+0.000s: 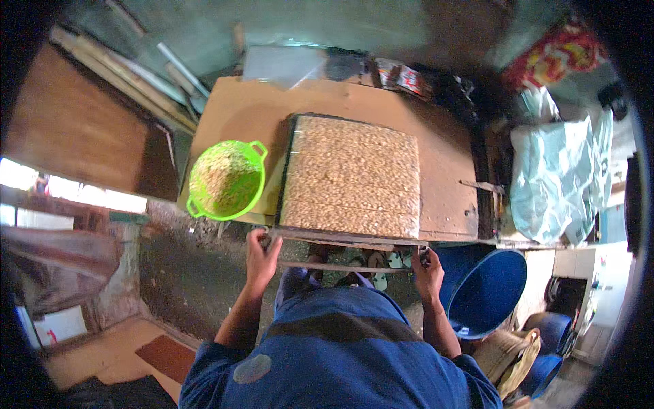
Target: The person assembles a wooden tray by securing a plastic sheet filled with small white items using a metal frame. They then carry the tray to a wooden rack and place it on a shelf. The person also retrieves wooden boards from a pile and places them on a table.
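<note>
A wide, dark-edged tray (286, 174) rests on the brown tabletop, its near edge at the table's front. Spread across it is a flat layer of beige grain-like pieces (354, 174), shiny as if under clear plastic. My left hand (261, 253) is closed on the tray's near left corner, and my right hand (428, 269) grips its near right corner. Between my hands, a thin bar (344, 267) runs just below the near edge. To the left of the tray stands a bright green colander (255, 194), partly filled with similar pale pieces (221, 170).
A blue barrel (485, 290) stands open at the right, close to my right forearm. Clear plastic sheeting (558, 177) hangs beyond the table's right end. A knife-like tool (482, 186) lies at the right table edge. Packets (409, 78) and dark bags lie at the back.
</note>
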Action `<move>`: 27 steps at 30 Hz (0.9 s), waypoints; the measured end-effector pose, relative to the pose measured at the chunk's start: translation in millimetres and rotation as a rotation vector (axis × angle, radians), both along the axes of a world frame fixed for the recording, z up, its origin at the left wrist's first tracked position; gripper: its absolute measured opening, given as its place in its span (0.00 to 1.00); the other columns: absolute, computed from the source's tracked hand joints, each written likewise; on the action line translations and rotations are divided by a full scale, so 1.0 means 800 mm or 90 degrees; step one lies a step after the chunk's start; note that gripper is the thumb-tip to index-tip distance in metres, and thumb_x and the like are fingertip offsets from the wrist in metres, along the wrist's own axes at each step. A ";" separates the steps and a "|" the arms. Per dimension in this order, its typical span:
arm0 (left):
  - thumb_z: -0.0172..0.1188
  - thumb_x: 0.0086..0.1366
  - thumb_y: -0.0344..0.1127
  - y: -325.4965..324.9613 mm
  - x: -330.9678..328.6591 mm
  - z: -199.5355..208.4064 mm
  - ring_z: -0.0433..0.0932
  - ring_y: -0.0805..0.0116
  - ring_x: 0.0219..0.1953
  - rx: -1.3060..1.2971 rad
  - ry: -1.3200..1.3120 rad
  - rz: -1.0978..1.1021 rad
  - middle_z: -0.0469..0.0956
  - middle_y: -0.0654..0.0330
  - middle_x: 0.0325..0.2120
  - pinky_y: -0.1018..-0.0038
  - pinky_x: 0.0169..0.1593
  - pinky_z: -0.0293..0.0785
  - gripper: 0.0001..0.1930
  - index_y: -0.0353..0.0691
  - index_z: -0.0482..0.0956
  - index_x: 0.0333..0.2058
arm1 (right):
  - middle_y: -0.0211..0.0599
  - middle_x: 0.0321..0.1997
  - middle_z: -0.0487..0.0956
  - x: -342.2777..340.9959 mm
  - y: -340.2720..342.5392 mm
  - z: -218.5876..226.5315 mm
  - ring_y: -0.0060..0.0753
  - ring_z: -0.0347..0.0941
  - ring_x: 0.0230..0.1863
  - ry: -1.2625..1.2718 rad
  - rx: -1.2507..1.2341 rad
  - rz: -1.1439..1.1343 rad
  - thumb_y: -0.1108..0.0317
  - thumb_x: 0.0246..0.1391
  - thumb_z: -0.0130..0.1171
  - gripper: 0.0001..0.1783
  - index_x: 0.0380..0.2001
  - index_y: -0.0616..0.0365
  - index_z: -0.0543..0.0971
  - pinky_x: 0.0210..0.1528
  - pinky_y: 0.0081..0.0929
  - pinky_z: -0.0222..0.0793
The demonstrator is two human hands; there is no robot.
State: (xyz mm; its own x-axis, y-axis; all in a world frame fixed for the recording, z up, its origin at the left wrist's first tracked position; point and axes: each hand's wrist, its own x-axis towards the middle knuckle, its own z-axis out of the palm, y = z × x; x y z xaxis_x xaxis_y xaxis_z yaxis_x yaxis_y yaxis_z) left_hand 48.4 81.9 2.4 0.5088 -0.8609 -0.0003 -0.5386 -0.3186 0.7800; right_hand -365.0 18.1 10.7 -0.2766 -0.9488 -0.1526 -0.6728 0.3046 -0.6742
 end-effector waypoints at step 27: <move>0.58 0.68 0.38 -0.047 -0.184 0.120 0.70 0.64 0.52 -0.033 0.400 -0.184 0.64 0.45 0.57 0.67 0.55 0.66 0.35 0.42 0.49 0.66 | 0.47 0.35 0.77 -0.108 -0.043 0.097 0.55 0.76 0.39 -0.018 -0.167 0.195 0.67 0.52 0.61 0.13 0.41 0.58 0.78 0.37 0.44 0.73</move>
